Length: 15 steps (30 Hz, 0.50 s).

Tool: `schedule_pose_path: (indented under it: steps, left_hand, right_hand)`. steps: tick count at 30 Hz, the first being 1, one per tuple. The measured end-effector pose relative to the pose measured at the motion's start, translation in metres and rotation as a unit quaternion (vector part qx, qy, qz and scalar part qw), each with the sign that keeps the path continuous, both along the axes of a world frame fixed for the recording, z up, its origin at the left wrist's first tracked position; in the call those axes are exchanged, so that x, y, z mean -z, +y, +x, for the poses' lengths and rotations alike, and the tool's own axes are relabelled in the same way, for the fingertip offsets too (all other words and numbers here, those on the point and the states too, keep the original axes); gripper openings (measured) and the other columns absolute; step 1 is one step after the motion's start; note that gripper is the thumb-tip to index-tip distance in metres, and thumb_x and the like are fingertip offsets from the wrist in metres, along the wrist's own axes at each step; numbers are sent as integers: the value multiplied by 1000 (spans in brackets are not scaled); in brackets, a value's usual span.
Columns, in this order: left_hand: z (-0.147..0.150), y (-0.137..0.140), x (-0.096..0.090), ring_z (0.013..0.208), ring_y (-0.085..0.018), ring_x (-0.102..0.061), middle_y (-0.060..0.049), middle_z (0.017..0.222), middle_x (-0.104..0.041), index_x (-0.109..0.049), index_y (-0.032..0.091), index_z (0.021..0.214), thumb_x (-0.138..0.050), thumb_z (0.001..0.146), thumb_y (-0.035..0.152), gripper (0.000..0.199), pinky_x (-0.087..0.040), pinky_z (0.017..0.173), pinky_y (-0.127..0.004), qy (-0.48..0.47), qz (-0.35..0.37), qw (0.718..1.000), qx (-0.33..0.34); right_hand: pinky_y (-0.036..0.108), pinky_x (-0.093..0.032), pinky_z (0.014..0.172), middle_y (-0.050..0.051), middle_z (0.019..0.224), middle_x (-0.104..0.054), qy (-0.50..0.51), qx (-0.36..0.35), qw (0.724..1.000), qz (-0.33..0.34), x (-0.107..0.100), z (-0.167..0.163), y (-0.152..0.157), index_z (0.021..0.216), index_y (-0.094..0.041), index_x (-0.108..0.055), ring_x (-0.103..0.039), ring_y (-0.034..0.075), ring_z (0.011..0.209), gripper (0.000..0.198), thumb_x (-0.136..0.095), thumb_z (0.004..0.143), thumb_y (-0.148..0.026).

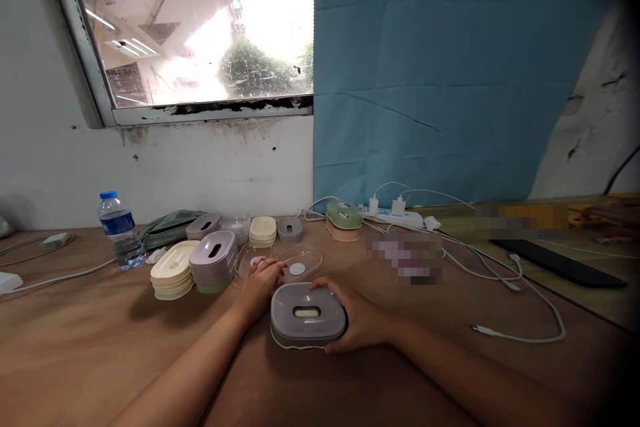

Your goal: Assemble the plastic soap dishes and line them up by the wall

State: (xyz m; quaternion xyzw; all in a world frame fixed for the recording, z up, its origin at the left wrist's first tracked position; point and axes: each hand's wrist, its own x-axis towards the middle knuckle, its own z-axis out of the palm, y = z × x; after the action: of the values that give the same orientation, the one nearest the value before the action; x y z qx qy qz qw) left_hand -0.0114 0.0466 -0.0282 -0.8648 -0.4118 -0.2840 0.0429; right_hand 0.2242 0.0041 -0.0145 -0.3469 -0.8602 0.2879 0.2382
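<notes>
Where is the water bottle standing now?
In the head view, the water bottle stands upright at the table's far left, near the wall, just left of the green pouch and the cream stack.

Lidded box (307, 315) before clear lid (299, 261), between hands.

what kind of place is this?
Probably a makeshift assembly or packing bench in a worn room. Stacked plastic box parts sit on a bare wooden table, a power strip trails chargers, and the window wall is peeling.
</notes>
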Motion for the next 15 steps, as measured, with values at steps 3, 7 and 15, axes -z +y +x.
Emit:
schedule_pose_path:
  steps: [3, 7, 15]
  left_hand:
    - [-1, 1, 1, 100, -17, -51, -2, 92, -63, -48, 20, 106, -41, 82, 12, 26, -26, 96, -39, 0, -5, 1000, 14]
    - [-2, -2, 0, 90, -17, -54, -1, 88, -63, -50, 21, 101, -43, 80, 11, 24, -28, 94, -39, -11, -9, 1000, 26]
    - [-6, -10, 1, 89, -17, -53, -2, 90, -56, -47, 22, 93, -48, 81, 19, 12, -42, 80, -33, -203, -16, 978, 42]
  right_hand:
    - [36, -37, 87, 7, 117, -43, -17, -2, 1000, 2, -2, 2, 1, 116, -23, -34, -44, 26, 104, 84, -76, 45, -38]
    - [36, -38, 87, 5, 116, -45, -13, -16, 1000, 2, -2, 5, 2, 117, -24, -33, -46, 25, 103, 85, -77, 44, -36]
    - [35, -40, 84, 5, 112, -47, 12, -21, 1000, 2, 3, 7, 0, 117, -24, -33, -49, 24, 100, 84, -77, 46, -35]
